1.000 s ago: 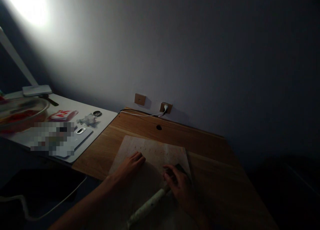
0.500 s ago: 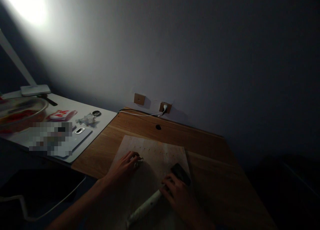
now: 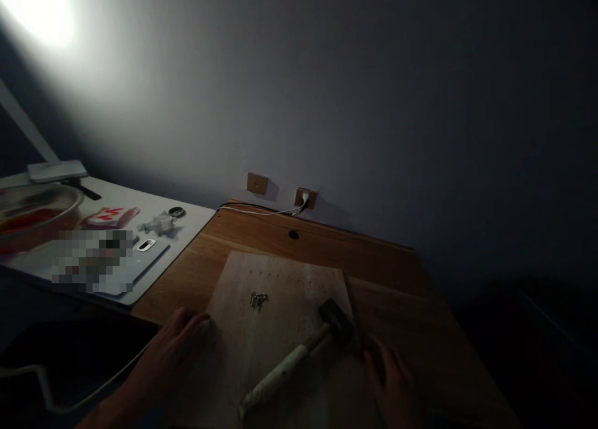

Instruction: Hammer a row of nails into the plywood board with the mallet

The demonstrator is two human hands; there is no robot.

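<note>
A pale wooden board [image 3: 275, 348] lies on the brown table. My left hand [image 3: 180, 342] is at its left edge, with curled fingers against that edge. At the opposite side, my right hand [image 3: 390, 376] holds the right edge, its thumb and fingers bent; the fingertips are dim. Between them a mallet [image 3: 336, 322] rests diagonally on the board, its dark head toward the upper right and its pale wrapped handle toward me. A small heap of metal nails or screws [image 3: 257, 299] sits on the upper left of the board. A row of small dark marks crosses the board's far end.
Left of the brown table [image 3: 383, 254], a white table [image 3: 199, 214] carries a clear bowl [image 3: 70, 208], a kitchen scale [image 3: 154, 254], a red-and-white packet [image 3: 112, 216] and crumpled plastic [image 3: 161, 225]. A white cable [image 3: 261, 213] runs to a wall socket [image 3: 306, 198].
My left hand has left the small metal pieces and moved to the board's left edge. My right hand has let go of the mallet and moved right to the board's other edge.
</note>
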